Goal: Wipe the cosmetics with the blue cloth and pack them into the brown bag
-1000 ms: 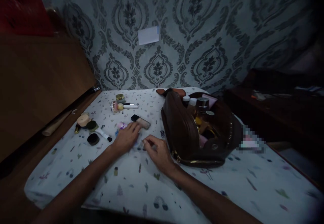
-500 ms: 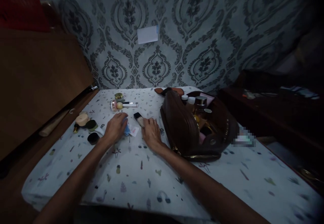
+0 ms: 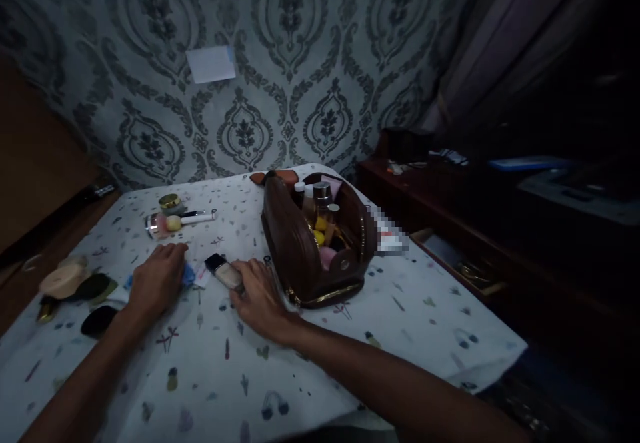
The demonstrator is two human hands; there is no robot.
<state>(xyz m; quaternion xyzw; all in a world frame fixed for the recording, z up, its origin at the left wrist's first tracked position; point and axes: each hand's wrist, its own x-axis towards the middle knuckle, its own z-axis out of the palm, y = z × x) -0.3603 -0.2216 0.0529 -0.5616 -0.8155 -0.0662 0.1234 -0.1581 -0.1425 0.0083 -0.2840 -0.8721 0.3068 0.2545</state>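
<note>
In my right hand (image 3: pixel 260 299) is a small foundation bottle (image 3: pixel 230 276) with a black cap, its cap end pointing away and to the left. The hand stays low, close to the tablecloth. My left hand (image 3: pixel 157 276) has its fingers curled down over a crumpled blue cloth (image 3: pixel 188 274), most of it hidden beneath the palm. A small white tag (image 3: pixel 203 275) pokes out beside the cloth, between the two hands. Just right of my right hand stands a brown leather bag (image 3: pixel 290 243), unzipped, with bottles, a jar and other cosmetics inside.
Left of my left hand lie a beige round compact (image 3: pixel 65 277), a dark green lid (image 3: pixel 95 286) and a black round item (image 3: pixel 99 321). Farther back are a gold-rimmed jar (image 3: pixel 171 203) and a white-handled brush (image 3: pixel 200 217). An open drawer (image 3: pixel 457 263) lies beyond the table's right edge.
The view has swung right, so everything sits farther left. More of the foundation bottle shows in my right hand, a little closer to the tag. My left hand stays over the blue cloth.
</note>
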